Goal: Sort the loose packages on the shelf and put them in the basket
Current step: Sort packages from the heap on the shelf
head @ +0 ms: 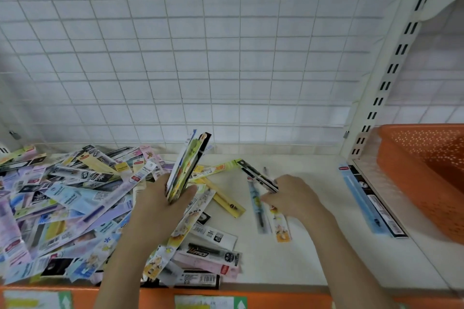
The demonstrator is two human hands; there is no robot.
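Orange basket (411, 183) at the right edge of the frame, perforated walls, standing on the neighbouring shelf section; inside mostly cut off by the frame edge, contents not possible to tell. Just left of the basket, lying along the shelf divider, a blue package (364, 198) with a dark package (381, 211) beside it, touching or overlapping.

Across the lower left of the frame, a big heap of loose packages (62, 203): long narrow pen packs in pastel, yellow and black, overlapping at all angles on the white shelf (301, 246). More scattered toward the centre, among them a yellow package (226, 200) and a black refill pack (211, 253) near the front edge. Orange shelf edge strip (276, 301) along the bottom, with paper labels on it. White wire grid (200, 45) filling the upper part of the frame behind the shelf.

Left hand (165, 203) raised at centre, back toward the camera, forearm coming up from the bottom edge. Fingers closed around a bundle of packages (188, 165) held nearly upright, tilted to the right, top ends fanned out above the hand.

Right hand (291, 198) right of centre, low over the shelf, palm down, somewhat blurred. Fingertips pressed together on a black-and-white package (258, 174), whose far end points to the upper left. Under and beside this hand, two light packages (261, 211) flat on the shelf.
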